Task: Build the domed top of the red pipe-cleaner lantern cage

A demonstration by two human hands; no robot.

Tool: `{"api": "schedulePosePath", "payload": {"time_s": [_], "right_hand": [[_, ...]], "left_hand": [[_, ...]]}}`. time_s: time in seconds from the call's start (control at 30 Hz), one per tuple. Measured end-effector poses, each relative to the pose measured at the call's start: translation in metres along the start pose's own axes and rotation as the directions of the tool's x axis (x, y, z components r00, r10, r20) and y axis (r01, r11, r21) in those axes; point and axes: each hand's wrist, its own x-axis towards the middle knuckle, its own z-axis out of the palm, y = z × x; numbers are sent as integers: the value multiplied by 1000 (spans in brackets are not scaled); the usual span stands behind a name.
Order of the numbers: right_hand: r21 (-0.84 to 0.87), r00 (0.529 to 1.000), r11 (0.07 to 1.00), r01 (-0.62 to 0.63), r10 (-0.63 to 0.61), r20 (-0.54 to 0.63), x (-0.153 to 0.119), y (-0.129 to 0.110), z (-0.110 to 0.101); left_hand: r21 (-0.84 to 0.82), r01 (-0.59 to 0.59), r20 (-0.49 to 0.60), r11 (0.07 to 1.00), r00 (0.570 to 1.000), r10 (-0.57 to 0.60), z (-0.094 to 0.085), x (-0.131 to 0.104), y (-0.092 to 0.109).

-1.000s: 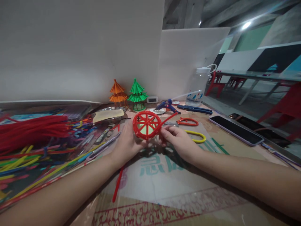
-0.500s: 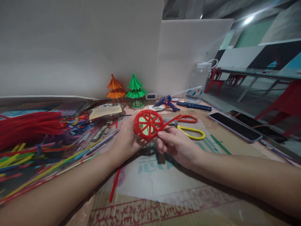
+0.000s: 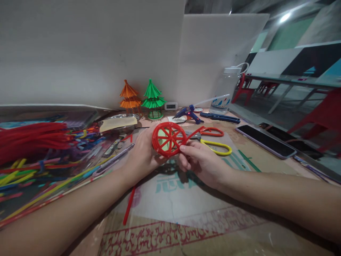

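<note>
Between my hands, above the mat, is a red pipe-cleaner wheel [image 3: 169,139] with spokes crossing at its middle. My left hand [image 3: 146,149] is closed around its left side, its fingers partly hidden behind the ring. At the wheel's lower right, my right hand [image 3: 198,158] pinches a loose red pipe-cleaner end [image 3: 193,134] that sticks out from the rim toward the upper right. Just behind that hand lie scissors [image 3: 217,147] with one yellow and one red handle. A cut red pipe cleaner [image 3: 129,208] lies on the mat below my left wrist.
On the left are red pipe cleaners [image 3: 32,138] and several coloured pieces. An orange pagoda [image 3: 129,96] and a green pagoda [image 3: 153,99] stand at the back, near a blue glue gun [image 3: 189,113], a water bottle [image 3: 225,89] and blue pliers [image 3: 220,117]. A phone [image 3: 265,141] lies right.
The view has tilted slightly, so the background sits a little higher. Both hands keep their hold on the red wheel, which has barely moved.
</note>
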Motion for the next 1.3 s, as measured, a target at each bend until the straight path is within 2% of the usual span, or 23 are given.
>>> {"api": "schedulePosePath", "payload": {"time_s": [0.23, 0.43, 0.63, 0.8, 0.9, 1.03, 1.2, 1.3], "right_hand": [[-85, 999, 996, -2, 5, 34, 0, 1, 2], [-85, 997, 995, 58, -61, -36, 8, 2, -7], [-147, 997, 988, 48, -56, -49, 10, 3, -9], [-133, 997, 990, 52, -60, -57, 10, 5, -9], [-142, 994, 987, 80, -89, -60, 12, 5, -10], [-248, 992, 965, 87, -107, -65, 17, 2, -17], [-361, 972, 927, 96, -165, -165, 29, 0, -33], [-377, 972, 923, 72, -150, -180, 32, 3, -37]], "left_hand": [[9, -3, 6, 1000, 1000, 3, -1, 1, 3], [28, 34, 24, 999, 999, -35, -2, -1, 0], [10, 38, 43, 999, 998, -39, -2, -4, 0], [-12, 74, 37, 997, 997, -74, -1, -2, 0], [-54, 114, 0, 992, 993, -114, -1, 0, 2], [-147, 218, -46, 965, 973, -227, -1, 1, 4], [-270, 348, -27, 898, 929, -368, 4, 1, 0], [-282, 401, 6, 872, 909, -417, 7, 2, -3]]}}
